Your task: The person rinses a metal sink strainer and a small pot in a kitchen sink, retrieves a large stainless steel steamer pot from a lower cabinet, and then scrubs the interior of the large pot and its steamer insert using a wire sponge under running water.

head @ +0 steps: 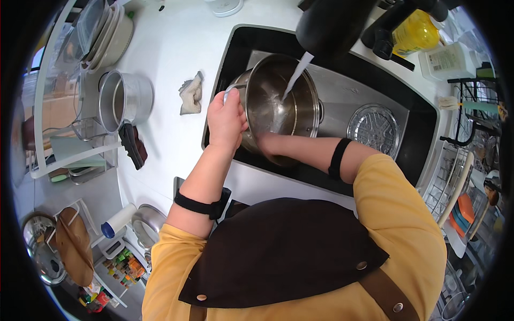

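A large stainless steel pot (303, 96) is tilted in the sink (417, 132), its opening towards the black faucet (327, 30). Water (297, 76) runs from the faucet into it. My left hand (228, 120) is closed on the pot's side handle (237, 85). My right hand (271, 143) reaches inside the pot near its lower wall; its fingers are hidden or blurred, so whether it holds anything does not show. To the right of the pot, a round metal drain cover (373, 127) lies on the sink bottom.
A crumpled grey cloth (190, 94) lies on the counter left of the sink. Further left are a metal saucepan (138, 98) and stacked containers (116, 40). A yellow bottle (417, 34) and a white bottle (447, 62) stand behind the sink; a wire dish rack (443, 180) is at right.
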A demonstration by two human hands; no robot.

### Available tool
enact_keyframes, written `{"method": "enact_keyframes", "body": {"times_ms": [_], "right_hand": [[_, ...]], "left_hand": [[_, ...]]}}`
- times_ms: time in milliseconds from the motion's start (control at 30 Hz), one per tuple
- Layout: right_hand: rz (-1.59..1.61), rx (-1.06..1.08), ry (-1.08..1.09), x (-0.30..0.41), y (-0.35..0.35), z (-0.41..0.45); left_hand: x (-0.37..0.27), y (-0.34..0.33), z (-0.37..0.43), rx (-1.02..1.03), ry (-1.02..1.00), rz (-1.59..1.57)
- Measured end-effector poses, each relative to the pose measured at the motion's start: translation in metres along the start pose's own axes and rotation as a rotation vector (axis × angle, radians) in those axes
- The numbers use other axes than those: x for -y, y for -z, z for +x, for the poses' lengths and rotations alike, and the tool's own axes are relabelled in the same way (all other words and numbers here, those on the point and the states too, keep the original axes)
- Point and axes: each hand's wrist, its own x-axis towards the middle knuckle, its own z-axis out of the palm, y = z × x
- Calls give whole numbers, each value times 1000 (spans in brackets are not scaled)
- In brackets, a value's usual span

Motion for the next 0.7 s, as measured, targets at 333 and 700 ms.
{"method": "enact_keyframes", "body": {"times_ms": [333, 700], "right_hand": [[1147, -110, 264, 46, 52, -86], [-1283, -723, 773, -66, 131, 33]], "left_hand": [[3, -6, -3, -79, -37, 76], [2, -3, -4, -30, 13, 16]]}}
